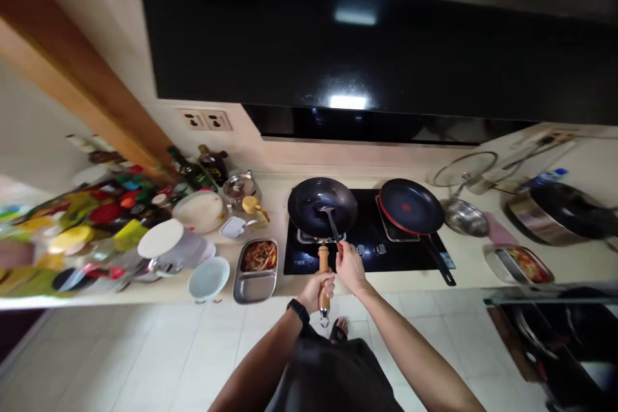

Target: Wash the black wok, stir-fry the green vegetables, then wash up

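Observation:
A dark wok sits on the left burner of the black gas stove. Its wooden handle points toward me, and my left hand is closed around it; a black watch is on that wrist. My right hand grips the handle of a cooking spatula, whose metal head rests inside the wok. Some oil or liquid seems to shine in the wok, but I cannot make it out. To the right, a red-rimmed frying pan lies on the other burner, its black handle angled toward the front edge.
Left of the stove stand a divided metal tray with shredded food, a pale bowl, a glass-lidded pot and many jars and bottles. On the right are a metal pan, another food tray and a large lidded pot. The range hood hangs ahead.

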`<state>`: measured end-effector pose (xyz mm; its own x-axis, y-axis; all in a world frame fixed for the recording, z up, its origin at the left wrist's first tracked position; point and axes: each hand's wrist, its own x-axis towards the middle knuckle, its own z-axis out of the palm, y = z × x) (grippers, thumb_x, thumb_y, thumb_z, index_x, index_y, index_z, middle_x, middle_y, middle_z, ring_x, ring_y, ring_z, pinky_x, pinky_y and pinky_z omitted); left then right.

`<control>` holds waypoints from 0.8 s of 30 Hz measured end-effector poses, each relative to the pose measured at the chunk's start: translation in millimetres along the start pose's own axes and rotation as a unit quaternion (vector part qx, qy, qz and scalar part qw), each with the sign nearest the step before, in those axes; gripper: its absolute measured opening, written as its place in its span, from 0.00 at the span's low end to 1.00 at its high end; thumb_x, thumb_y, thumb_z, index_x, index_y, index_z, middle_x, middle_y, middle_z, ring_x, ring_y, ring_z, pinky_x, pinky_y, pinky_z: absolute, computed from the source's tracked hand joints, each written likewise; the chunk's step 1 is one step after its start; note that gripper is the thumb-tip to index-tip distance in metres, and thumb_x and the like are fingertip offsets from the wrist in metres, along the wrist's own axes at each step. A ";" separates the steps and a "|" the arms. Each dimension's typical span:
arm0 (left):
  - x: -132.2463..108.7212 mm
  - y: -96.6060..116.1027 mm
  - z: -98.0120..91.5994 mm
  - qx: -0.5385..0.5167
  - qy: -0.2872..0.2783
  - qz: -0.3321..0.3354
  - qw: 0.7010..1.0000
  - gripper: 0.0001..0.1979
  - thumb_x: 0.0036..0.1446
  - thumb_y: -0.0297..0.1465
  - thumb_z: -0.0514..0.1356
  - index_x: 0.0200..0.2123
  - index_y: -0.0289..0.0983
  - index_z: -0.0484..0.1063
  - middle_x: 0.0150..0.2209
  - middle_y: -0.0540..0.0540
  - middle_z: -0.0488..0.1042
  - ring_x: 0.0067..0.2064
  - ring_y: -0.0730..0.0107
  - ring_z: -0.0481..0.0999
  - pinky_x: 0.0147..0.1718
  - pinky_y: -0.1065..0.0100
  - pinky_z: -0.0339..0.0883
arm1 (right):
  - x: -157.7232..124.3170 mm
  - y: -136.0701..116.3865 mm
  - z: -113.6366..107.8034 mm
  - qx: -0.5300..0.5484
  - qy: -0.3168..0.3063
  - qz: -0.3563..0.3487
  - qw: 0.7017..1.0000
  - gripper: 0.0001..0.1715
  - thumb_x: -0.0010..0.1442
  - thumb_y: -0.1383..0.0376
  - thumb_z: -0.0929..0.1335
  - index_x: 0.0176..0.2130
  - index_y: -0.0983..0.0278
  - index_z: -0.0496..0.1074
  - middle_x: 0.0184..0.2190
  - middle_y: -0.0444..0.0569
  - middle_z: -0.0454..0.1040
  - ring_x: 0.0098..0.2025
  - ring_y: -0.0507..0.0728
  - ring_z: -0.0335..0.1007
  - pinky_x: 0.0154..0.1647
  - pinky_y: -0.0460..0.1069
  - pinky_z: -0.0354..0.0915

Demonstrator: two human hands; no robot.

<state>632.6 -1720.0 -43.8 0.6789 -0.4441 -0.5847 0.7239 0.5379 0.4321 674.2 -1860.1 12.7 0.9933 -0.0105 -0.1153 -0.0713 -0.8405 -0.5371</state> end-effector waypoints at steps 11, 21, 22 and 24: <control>17.7 -13.8 -2.7 0.058 0.159 0.082 0.982 0.28 0.52 0.50 0.73 0.42 0.37 0.68 0.26 0.53 0.72 0.24 0.70 0.72 0.28 0.67 0.67 | 41.7 41.6 16.2 0.134 -0.015 -0.090 0.987 0.28 0.63 0.65 0.66 0.61 0.68 0.70 0.56 0.63 0.77 0.56 0.65 0.77 0.62 0.62 0.71; -74.7 -18.0 -97.3 -0.094 0.387 0.124 0.909 0.20 0.66 0.50 0.64 0.37 0.39 0.66 0.30 0.50 0.73 0.30 0.70 0.76 0.40 0.65 0.76 | 13.1 106.5 4.5 0.039 0.009 0.109 0.993 0.17 0.69 0.59 0.64 0.48 0.66 0.78 0.41 0.60 0.84 0.45 0.64 0.83 0.50 0.55 0.73; -77.8 -9.4 -107.6 -0.108 0.410 0.122 0.897 0.18 0.69 0.47 0.62 0.39 0.39 0.65 0.30 0.49 0.74 0.31 0.70 0.77 0.41 0.64 0.76 | 17.5 110.0 5.9 -0.013 -0.036 0.119 0.992 0.16 0.69 0.61 0.65 0.46 0.65 0.79 0.40 0.60 0.84 0.44 0.65 0.83 0.50 0.55 0.73; -79.0 6.2 -122.9 -0.122 0.430 0.112 0.887 0.15 0.72 0.44 0.58 0.39 0.39 0.65 0.29 0.49 0.73 0.29 0.71 0.77 0.40 0.65 0.77 | 33.3 112.4 10.1 -0.092 -0.092 0.129 0.983 0.15 0.70 0.61 0.66 0.45 0.67 0.80 0.40 0.64 0.84 0.45 0.67 0.84 0.48 0.56 0.72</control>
<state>568.3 -1593.6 -79.3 0.3822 0.3485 -0.8559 0.4623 0.7298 0.5036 698.4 -1949.5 -59.9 0.9097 -0.1524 -0.3863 -0.2840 -0.9069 -0.3111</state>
